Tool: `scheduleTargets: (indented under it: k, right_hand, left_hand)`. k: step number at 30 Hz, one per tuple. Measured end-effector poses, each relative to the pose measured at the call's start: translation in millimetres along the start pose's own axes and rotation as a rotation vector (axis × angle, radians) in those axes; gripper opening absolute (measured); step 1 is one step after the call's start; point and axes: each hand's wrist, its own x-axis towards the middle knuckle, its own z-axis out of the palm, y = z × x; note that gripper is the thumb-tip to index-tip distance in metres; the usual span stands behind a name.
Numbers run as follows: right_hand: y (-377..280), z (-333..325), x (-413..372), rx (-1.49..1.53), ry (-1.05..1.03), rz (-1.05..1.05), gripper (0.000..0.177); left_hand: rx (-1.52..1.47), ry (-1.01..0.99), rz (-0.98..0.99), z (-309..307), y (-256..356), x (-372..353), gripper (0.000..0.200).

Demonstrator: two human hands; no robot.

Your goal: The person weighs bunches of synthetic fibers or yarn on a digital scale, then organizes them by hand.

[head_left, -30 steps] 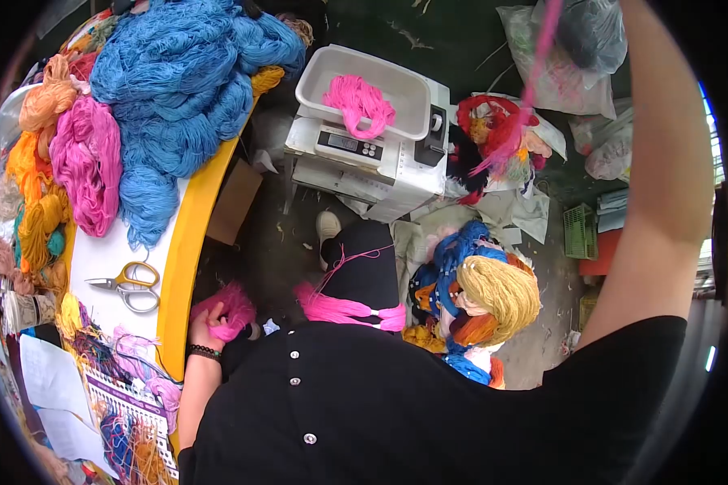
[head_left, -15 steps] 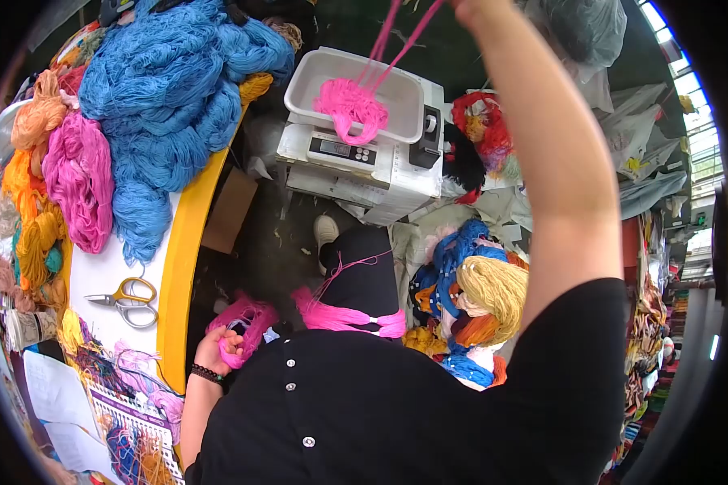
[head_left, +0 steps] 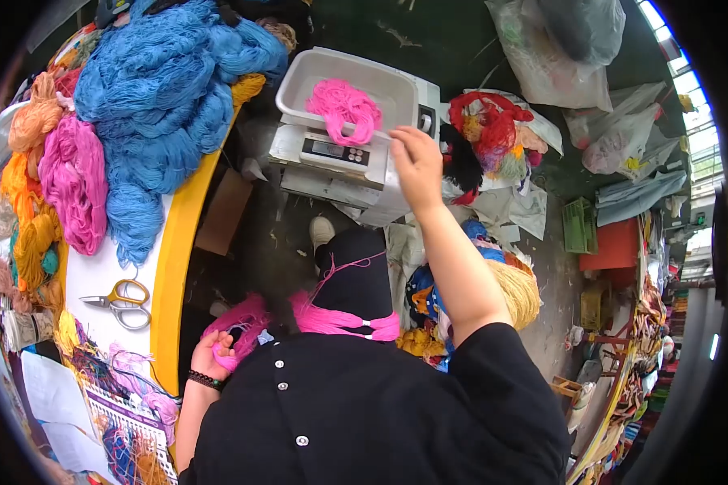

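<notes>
My left hand (head_left: pixel 211 356) is closed round a bright pink yarn hank (head_left: pixel 247 319) low beside the table edge. My right hand (head_left: pixel 417 167) is just off the right front corner of a white plastic tray (head_left: pixel 294 90), fingers stretched out and holding nothing I can see. Loose pink yarn (head_left: pixel 345 107) is heaped in the tray, one loop hanging over its front rim. The tray sits on a digital scale (head_left: pixel 336 153) with a small display and buttons. Across my lap lies another pink hank (head_left: pixel 344 321), tied with white, a thin strand trailing up my leg.
On the left, a yellow-edged table (head_left: pixel 170 299) carries big blue yarn (head_left: pixel 158 97), a magenta hank (head_left: pixel 74 184), scissors (head_left: pixel 121 303) and a thread card (head_left: pixel 129 412). Mixed hanks (head_left: pixel 514 291) lie under my right forearm. Red yarn (head_left: pixel 485 121) and plastic bags (head_left: pixel 558 65) are behind.
My right hand has come down from high above the tray to beside its corner. The raised pink strands now lie in the tray. My left hand still grips its hank.
</notes>
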Motion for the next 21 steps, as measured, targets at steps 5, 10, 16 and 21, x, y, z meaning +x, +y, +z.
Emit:
scheduleTargets:
  k: [5,10,16,21]
  right_hand:
    - [77,-31,-42,-0.383,-0.161,0.406,0.019]
    - [114,-20,-58,-0.596,-0.321,0.203,0.016]
    - [112,-11,-38,-0.866,-0.414,0.110,0.009]
    - [126,-11,-34,-0.861,-0.478,0.017,0.010]
  left_hand:
    - [-0.003,0.003,-0.010,-8,-1,11,0.017]
    - [0.013,0.041,0.006,-4,-4,11,0.014]
    - [0.003,0.027,0.010,-11,-4,11,0.017]
    - [0.005,0.043,0.019,-5,-5,8,0.018]
